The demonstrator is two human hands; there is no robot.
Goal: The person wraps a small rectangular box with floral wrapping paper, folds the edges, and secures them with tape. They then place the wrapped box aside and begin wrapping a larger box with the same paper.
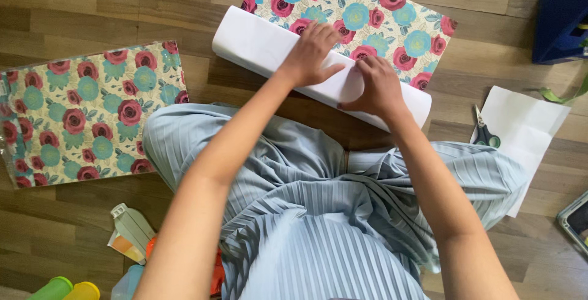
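A sheet of floral wrapping paper [380,18] with red and blue roses lies on the wooden floor ahead of me. Its near edge is folded over, showing the white underside [257,43] as a long flap. My left hand [312,55] lies flat on the white flap, fingers spread. Just to its right, my right hand [376,86] presses down on the same flap with curled fingers. Neither hand lifts anything off the floor. My knees in pale blue pleated cloth [294,177] sit just below the paper.
A second floral sheet in clear film [86,113] lies at the left. Scissors [485,131] rest on a white sheet [527,122] at the right. A blue box [560,18] is top right. A tape dispenser [131,229] and coloured containers [67,289] are lower left.
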